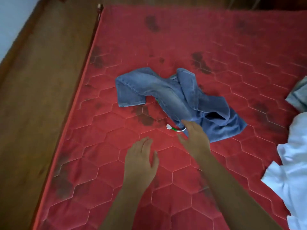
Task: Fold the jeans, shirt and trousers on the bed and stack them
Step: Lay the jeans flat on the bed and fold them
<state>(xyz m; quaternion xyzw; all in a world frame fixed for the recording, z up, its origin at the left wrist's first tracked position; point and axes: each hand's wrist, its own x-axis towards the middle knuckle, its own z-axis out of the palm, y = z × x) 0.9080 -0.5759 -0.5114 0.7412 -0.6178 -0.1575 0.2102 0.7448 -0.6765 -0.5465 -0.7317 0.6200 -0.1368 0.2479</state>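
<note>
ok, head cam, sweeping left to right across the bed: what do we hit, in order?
Wooden bed frame → jeans → white garment at the right edge. Left hand and right hand skipped: they overlap the jeans sideways.

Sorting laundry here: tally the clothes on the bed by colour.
Blue: 1, jeans
White: 1, white garment
Pale green: 1, pale green garment, partly out of frame
Total: 3
</note>
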